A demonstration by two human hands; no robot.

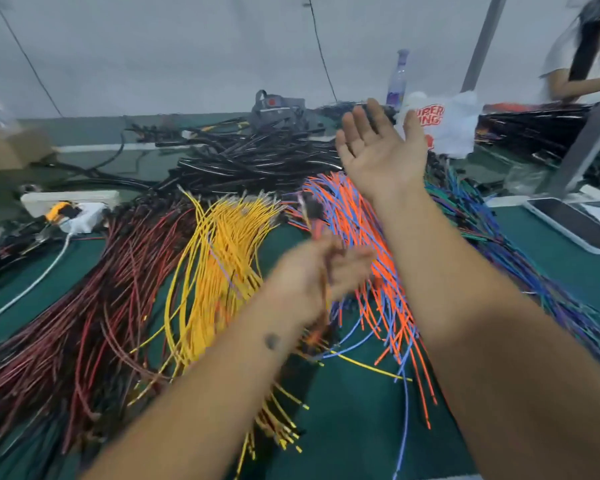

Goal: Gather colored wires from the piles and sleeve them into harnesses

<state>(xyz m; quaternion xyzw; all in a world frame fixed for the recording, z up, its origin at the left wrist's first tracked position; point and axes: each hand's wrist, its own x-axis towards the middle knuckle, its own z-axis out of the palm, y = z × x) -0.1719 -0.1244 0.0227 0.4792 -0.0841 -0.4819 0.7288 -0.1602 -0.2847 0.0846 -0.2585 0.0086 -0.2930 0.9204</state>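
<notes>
Piles of wires lie fanned on the green table [551, 271]: dark red wires [94, 299] at left, yellow wires [219, 258] in the middle, orange and blue wires [371, 237] to their right, green and dark blue wires [471, 216] at far right. My left hand [319, 275], blurred by motion, grips a thin bunch of wires [310, 220] that sticks up above its fingers. My right hand [378, 143] is raised above the orange pile, palm up, fingers spread, holding nothing. Black sleeving tubes [257, 164] are heaped behind the wires.
A white power strip [70, 199] with plugs and a white cable sits at left. A phone [572, 223] lies at right. A white plastic bag [444, 123] and a bottle [397, 77] stand at the back. Another person [582, 57] works at far right, beside a metal post [586, 147].
</notes>
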